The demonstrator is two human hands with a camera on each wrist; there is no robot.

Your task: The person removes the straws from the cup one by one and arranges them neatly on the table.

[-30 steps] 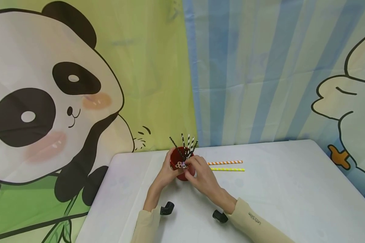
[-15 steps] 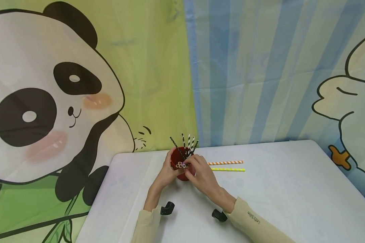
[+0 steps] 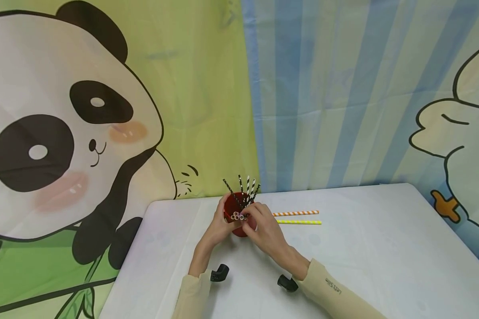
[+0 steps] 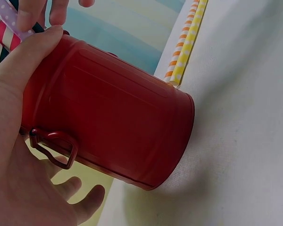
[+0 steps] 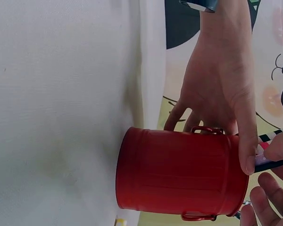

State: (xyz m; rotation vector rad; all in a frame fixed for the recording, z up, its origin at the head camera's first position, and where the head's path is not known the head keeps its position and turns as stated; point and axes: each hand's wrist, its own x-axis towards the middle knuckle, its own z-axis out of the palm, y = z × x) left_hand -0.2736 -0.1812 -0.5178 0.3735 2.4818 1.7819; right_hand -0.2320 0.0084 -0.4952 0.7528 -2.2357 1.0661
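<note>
A small red bucket [image 4: 113, 113] with wire side handles stands on the table. My left hand [image 3: 217, 228] grips it near the rim, the thumb lying along the front edge. Several patterned paper straws stick out of it; black-and-white dotted and striped ones [image 3: 231, 191] fan out at the back. Round straw ends cluster at the front rim. There my right hand [image 3: 269, 230] pinches a purple straw with white dots [image 4: 8, 18], beside a pink striped straw [image 4: 1, 33]. In the right wrist view, its fingertips partly hide the straws. The straws' lower ends are hidden inside the bucket.
Two straws lie on the white table [image 3: 367, 257] to the right of the bucket, one orange striped [image 3: 299, 213], one yellow [image 3: 303, 223]. Printed curtains [image 3: 207, 97] hang right behind the table's back edge. A black camera mount [image 3: 219, 273] juts from the left wrist.
</note>
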